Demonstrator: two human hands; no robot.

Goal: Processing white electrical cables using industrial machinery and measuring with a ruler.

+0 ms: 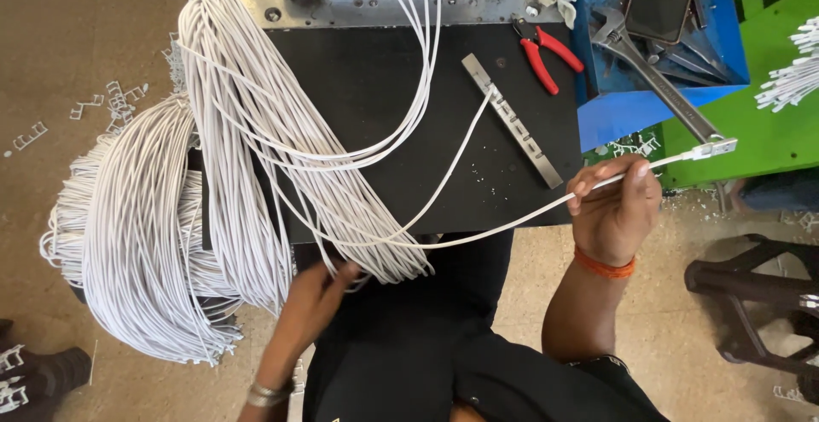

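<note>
My right hand [616, 207] pinches one white cable [512, 219] near its end, and a small metal connector [713, 148] sticks out past my fingers to the right. That cable runs left across the black work surface [384, 98] into a big bundle of white cables [230, 166] draped over the surface's left side. My left hand [309, 309] rests against the lower end of this bundle, its fingers among the strands; no firm grip shows there.
A slotted metal strip [512, 120] lies diagonally on the black surface. Red-handled pliers [546, 53] sit at the back. A blue tray [657, 38] holds an adjustable wrench [657, 81] and a dark phone. Finished cables [793, 72] lie on a green surface.
</note>
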